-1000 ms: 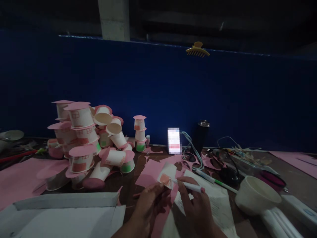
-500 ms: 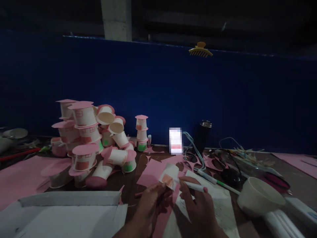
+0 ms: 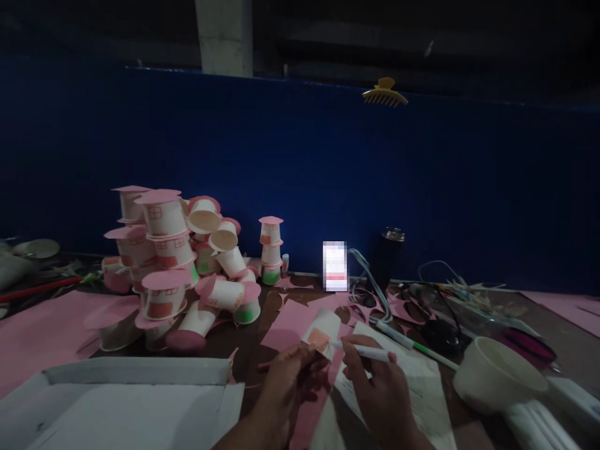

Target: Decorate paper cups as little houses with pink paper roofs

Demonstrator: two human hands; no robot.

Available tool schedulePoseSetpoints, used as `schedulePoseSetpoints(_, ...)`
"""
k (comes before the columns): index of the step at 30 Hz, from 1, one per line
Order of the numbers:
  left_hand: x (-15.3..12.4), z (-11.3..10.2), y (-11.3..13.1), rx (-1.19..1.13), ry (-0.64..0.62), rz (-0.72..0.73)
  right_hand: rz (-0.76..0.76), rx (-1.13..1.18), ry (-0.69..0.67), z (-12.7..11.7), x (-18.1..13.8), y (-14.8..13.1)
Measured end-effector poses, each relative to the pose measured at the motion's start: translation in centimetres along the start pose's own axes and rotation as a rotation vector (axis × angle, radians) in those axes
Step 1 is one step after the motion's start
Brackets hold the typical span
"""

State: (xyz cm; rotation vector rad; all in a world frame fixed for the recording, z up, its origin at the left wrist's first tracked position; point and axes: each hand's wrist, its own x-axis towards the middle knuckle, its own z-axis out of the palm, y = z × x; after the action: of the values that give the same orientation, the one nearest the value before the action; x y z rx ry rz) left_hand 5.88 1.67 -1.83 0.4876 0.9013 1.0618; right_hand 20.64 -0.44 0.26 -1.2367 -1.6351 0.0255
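Note:
My left hand (image 3: 297, 372) is closed on the near rim of a small white paper cup (image 3: 328, 322), which lies tilted with an orange-pink coloured patch on its side. In my right hand (image 3: 375, 378) a white marker (image 3: 368, 352) with a pink end is gripped, its tip close to the cup's coloured patch; whether it touches I cannot tell. Pink paper (image 3: 284, 322) and a printed white sheet (image 3: 412, 381) lie under and beside my hands. At the left stands a pile of paper cups (image 3: 166, 219) with pink paper tops and drawn doors and windows.
A white box lid (image 3: 140, 406) fills the front left. Further back are a small cup tower (image 3: 270, 253), a lit phone (image 3: 334, 265) and a black flask (image 3: 389, 256). On the right sit a large white cup (image 3: 497, 375), a green-and-white marker (image 3: 426, 351) and a black computer mouse (image 3: 440, 334).
The whole view has shifted slightly, so things appear a little further right. Both hands keep their holds on the cup and the marker.

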Motion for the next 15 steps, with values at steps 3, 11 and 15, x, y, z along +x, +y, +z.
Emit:
schedulePoseSetpoints(3,-0.05,0.03,-0.02,0.002,-0.005,0.000,0.008,-0.002,0.006,0.03,-0.06,0.10)
schedulePoseSetpoints(11,-0.33,0.18,0.41,0.022,0.026,-0.012,-0.029,-0.036,-0.008,0.15,-0.26,0.26)
schedulePoseSetpoints(15,-0.30,0.28,0.57,0.025,0.046,-0.011,-0.036,-0.061,-0.017,0.08,-0.17,0.01)
